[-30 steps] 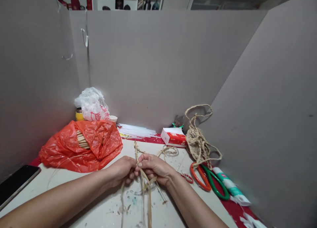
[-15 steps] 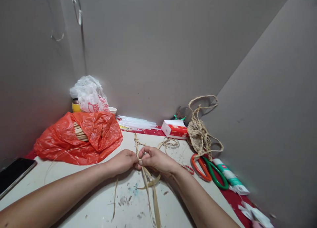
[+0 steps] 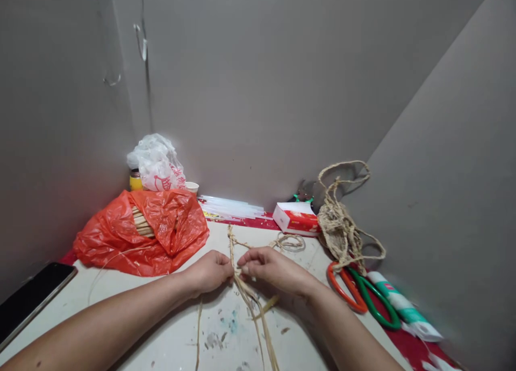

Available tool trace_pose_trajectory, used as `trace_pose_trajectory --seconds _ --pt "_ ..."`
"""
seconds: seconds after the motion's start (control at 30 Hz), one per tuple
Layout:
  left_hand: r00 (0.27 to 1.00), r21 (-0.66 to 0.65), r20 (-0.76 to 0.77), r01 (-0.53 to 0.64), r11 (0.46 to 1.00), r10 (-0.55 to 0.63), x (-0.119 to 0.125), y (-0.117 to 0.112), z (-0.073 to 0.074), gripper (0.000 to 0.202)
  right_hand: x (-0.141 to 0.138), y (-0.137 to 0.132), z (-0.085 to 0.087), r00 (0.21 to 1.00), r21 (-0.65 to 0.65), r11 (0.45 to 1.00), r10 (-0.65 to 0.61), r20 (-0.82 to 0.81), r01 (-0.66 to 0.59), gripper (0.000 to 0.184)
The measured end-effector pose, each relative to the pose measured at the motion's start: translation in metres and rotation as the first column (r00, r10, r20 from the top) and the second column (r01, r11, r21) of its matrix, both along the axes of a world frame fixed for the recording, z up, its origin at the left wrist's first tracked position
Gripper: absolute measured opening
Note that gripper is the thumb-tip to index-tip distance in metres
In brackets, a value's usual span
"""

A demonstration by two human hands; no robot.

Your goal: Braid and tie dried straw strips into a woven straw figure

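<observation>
A thin braid of pale dried straw (image 3: 231, 247) runs down the middle of the white board. My left hand (image 3: 213, 271) pinches it from the left between thumb and fingers. My right hand (image 3: 272, 270) is just right of the braid, fingers curled and thumb close to the forefinger around a straw strand, largely hidden by the fingers. Below both hands, loose flat straw strands (image 3: 262, 320) fan out toward me. One separate thin strand (image 3: 199, 333) lies left of them. Beyond my right hand is a small coil of thin cord (image 3: 293, 244).
An orange-red plastic bag (image 3: 116, 234) of sticks lies left, near a phone (image 3: 38, 301). At right are a bundle of twisted rope (image 3: 338, 226), orange and green looped handles (image 3: 379, 304) and a white-green tube (image 3: 403, 304). A red-white box (image 3: 298, 220) and clear sticks (image 3: 234, 207) line the back.
My right hand has drawn slightly away from the braid to the right, while my left keeps its pinch. The whole view has shifted, so everything appears lower and farther right.
</observation>
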State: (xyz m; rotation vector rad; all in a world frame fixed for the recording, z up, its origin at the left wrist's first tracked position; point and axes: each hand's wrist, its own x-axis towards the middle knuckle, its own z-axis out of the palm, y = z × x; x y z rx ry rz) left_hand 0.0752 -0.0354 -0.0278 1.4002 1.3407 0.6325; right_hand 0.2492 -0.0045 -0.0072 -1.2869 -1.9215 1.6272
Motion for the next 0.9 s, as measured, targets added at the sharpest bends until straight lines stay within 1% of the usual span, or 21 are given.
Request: trace_pose_trajectory --seconds 0.1,0.17,0.23,0.3,0.37,0.43,0.5,0.53,0.6,0.67,0.7,0.77,0.83,0.9 --pt "1.000 0.023 -0.006 0.008 1.000 -0.007 -0.001 0.000 0.001 0.017 0.003 0.002 0.004 0.996 0.048 0.999 0.013 0.087 -0.017 0.017" --pt "1.000 0.049 0.010 0.027 0.998 -0.028 -0.001 0.001 0.000 0.017 0.003 0.002 0.005 0.987 0.102 0.995 -0.001 0.158 -0.016 0.014" --pt "0.999 0.059 0.014 0.042 0.997 -0.043 -0.001 0.001 -0.001 0.018 0.001 0.001 0.007 0.983 0.144 0.989 -0.013 0.181 -0.014 0.012" --pt "0.999 0.057 0.009 0.042 0.998 -0.042 -0.001 0.000 -0.002 0.019 -0.003 -0.004 0.009 0.985 0.138 0.990 0.009 0.171 -0.033 0.014" --pt "0.999 0.051 0.023 0.038 0.998 -0.040 0.000 0.000 -0.002 0.017 -0.010 -0.011 0.009 0.985 0.083 0.995 0.045 0.168 -0.060 0.017" --pt "0.998 0.041 0.054 0.034 0.999 -0.036 0.000 -0.001 0.000 0.016 -0.017 -0.020 0.008 0.977 0.036 0.997 0.060 0.203 -0.069 0.020" --pt "0.996 0.014 0.087 0.033 0.999 -0.034 0.000 -0.002 0.001 0.017 -0.024 -0.029 0.006 0.960 0.070 0.995 0.043 0.277 -0.065 0.022" --pt "0.994 -0.009 0.100 0.033 0.999 -0.032 -0.001 -0.003 0.002 0.018 -0.026 -0.032 0.006 0.947 0.122 0.990 0.026 0.320 -0.068 0.022" --pt "0.991 -0.079 0.134 0.036 0.996 -0.025 -0.001 -0.003 0.004 0.020 -0.029 -0.037 0.007 0.914 0.274 0.957 -0.024 0.406 -0.096 0.022" --pt "0.982 -0.151 0.187 0.044 0.988 -0.015 -0.002 -0.003 0.006 0.021 -0.032 -0.042 0.011 0.868 0.416 0.895 -0.072 0.491 -0.161 0.021" --pt "0.976 -0.177 0.217 0.049 0.983 -0.010 -0.002 -0.003 0.007 0.021 -0.033 -0.045 0.013 0.841 0.463 0.863 -0.089 0.533 -0.202 0.021" --pt "0.963 -0.205 0.270 0.061 0.977 -0.004 -0.002 -0.003 0.008 0.021 -0.034 -0.055 0.019 0.797 0.505 0.813 -0.086 0.598 -0.291 0.023" --pt "0.952 -0.219 0.307 0.078 0.973 -0.008 -0.002 -0.004 0.009 0.020 -0.034 -0.067 0.029 0.784 0.496 0.779 -0.009 0.620 -0.383 0.024" --pt "0.939 -0.230 0.343 0.102 0.968 -0.018 -0.003 -0.004 0.010 0.020 -0.030 -0.078 0.042 0.808 0.470 0.751 0.140 0.573 -0.464 0.021"
